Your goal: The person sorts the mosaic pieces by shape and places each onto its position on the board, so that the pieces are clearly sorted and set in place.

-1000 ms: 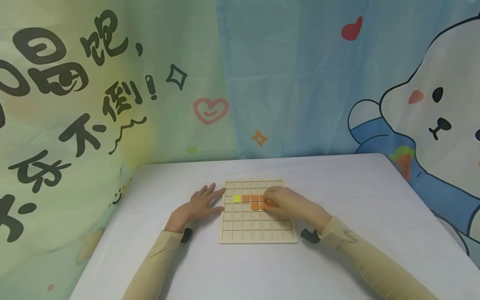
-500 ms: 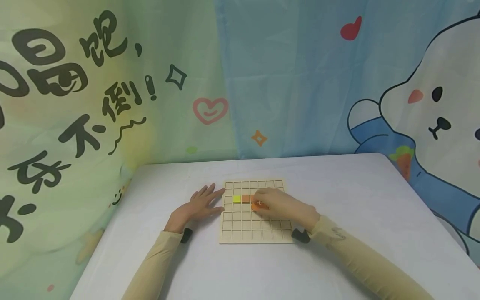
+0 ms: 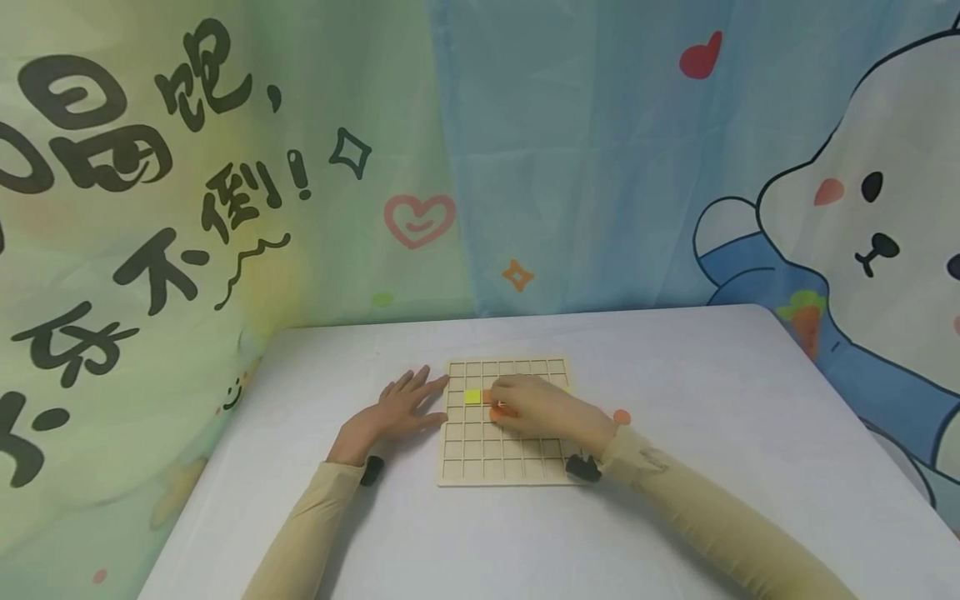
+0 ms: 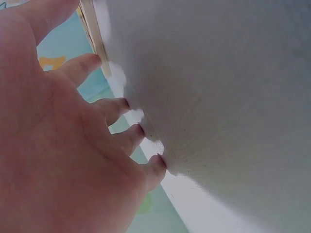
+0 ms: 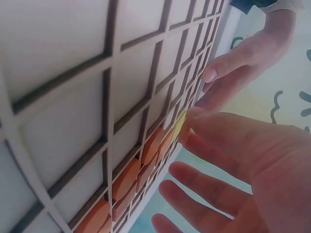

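A pale wooden grid board [image 3: 480,467] lies on the table. My left hand [image 3: 397,414] is spread at its left edge; its thumb and a fingertip [image 4: 93,60] touch the rim. Over the board's middle, my right hand [image 3: 551,408] pinches an orange piece [image 5: 184,132] between thumb and finger, beside a yellow square tile [image 5: 178,124]. Its other fingers are spread. Orange discs [image 5: 126,178] sit in a row of cells, alongside a row of orange square tiles [image 5: 124,203]. In the head view, the yellow tile [image 3: 472,397] shows left of the hand, which hides most orange pieces.
Another orange disc [image 3: 622,417] lies on the white table [image 3: 675,358], right of the board near the right wrist. A bit of yellow [image 3: 567,389] shows behind the right hand. A printed curtain [image 3: 570,167] hangs behind the table.
My right hand has moved left along the board towards the yellow tile. The disc on the table at the right has come into view. The left hand stays at the board's edge.
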The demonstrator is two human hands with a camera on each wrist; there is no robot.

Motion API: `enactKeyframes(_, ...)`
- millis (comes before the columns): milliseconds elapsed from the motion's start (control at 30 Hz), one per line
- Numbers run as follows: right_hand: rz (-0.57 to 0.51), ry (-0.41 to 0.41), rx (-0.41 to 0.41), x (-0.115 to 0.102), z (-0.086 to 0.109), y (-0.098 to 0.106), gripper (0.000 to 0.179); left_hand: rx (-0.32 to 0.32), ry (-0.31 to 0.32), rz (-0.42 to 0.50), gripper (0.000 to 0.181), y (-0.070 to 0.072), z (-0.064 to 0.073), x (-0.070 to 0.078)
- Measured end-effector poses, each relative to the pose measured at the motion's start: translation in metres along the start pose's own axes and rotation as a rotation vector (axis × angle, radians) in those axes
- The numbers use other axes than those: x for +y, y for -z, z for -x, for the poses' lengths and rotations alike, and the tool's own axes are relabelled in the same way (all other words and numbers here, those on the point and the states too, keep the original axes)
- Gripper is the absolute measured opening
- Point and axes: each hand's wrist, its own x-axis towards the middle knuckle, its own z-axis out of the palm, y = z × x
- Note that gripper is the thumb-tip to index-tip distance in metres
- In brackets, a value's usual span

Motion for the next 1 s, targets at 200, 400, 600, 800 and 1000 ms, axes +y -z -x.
enactKeyframes(200, -0.016, -0.031, -0.024, 0.002, -0.006, -0.004, 0.015, 0.004, -0.008, 0.004, 0.071, 0.0, -0.001, -0.002)
enactKeyframes(400, 0.001, -0.033, -0.043, 0.001, -0.009, -0.006, 0.011, 0.006, -0.013, 0.007, 0.071, 0.0, -0.001, -0.003)
enactKeyframes(600, 0.031, -0.022, -0.053, 0.001, -0.013, -0.01, 0.011, 0.007, -0.014, 0.014, 0.071, -0.001, -0.001, -0.002)
enactKeyframes(800, 0.035, -0.024, -0.056, 0.002, -0.015, -0.012, 0.013, 0.006, -0.007, 0.006, 0.071, 0.0, 0.0, -0.001)
enactKeyframes(1000, 0.023, -0.019, -0.052, 0.004, -0.015, -0.013, 0.011, 0.002, -0.006, 0.003, 0.071, 0.0, 0.0, -0.001)
